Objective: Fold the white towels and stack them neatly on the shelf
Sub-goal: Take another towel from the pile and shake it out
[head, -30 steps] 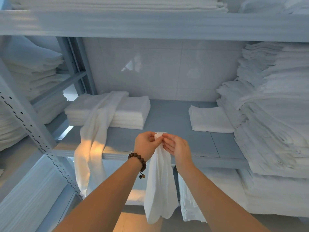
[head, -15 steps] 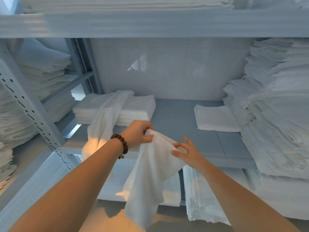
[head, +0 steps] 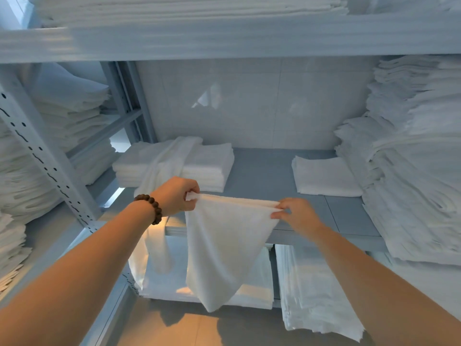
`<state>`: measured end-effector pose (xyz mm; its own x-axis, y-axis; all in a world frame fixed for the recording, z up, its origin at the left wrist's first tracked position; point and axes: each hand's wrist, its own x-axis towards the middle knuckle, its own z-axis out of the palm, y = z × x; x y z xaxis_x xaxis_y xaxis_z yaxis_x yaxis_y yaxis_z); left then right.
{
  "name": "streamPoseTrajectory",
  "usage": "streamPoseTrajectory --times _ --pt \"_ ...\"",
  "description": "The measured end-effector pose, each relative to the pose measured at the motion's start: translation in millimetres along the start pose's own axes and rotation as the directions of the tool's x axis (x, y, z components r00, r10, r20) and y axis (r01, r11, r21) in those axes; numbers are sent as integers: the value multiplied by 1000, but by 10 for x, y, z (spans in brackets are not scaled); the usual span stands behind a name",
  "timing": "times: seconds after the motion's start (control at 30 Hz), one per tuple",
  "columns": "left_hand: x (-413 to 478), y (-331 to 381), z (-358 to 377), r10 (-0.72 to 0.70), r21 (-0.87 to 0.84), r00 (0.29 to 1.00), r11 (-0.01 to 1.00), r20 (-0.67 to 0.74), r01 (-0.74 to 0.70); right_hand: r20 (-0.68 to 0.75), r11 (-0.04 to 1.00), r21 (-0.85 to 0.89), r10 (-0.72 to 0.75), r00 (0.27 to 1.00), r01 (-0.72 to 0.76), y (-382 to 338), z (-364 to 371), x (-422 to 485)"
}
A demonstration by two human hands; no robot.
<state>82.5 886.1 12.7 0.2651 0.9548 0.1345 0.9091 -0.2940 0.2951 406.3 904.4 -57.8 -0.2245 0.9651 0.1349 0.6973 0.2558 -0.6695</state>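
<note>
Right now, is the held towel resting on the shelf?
No, the towel hangs in the air in front of the shelf, stretched between the left hand and right hand.

A folded white towel stack (head: 174,166) lay at the left of the grey metal shelf (head: 264,176), a loose white cloth strip (head: 162,171) draped over it; one folded white towel (head: 324,177) lay right, beside a tall white linen pile (head: 411,158).

Tiled wall (head: 262,106) behind w/ glare patch; tan floor (head: 179,330) below; bead bracelet (head: 151,207).
</note>
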Motion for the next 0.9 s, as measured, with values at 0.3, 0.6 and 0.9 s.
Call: streamPoseTrajectory --times 0.3,0.6,0.9 --pt "-40 -28 337 -62 -45 995 997 -78 58 -89 970 -210 -148 985 127 -122 -216 47" --pt "93 20 538 -51 -147 993 989 -110 35 14 944 -321 -70 997 71 98 -352 22" --pt "212 -48 487 1 -248 994 968 -108 -27 -69 983 -186 -9 998 -4 25 -527 17"
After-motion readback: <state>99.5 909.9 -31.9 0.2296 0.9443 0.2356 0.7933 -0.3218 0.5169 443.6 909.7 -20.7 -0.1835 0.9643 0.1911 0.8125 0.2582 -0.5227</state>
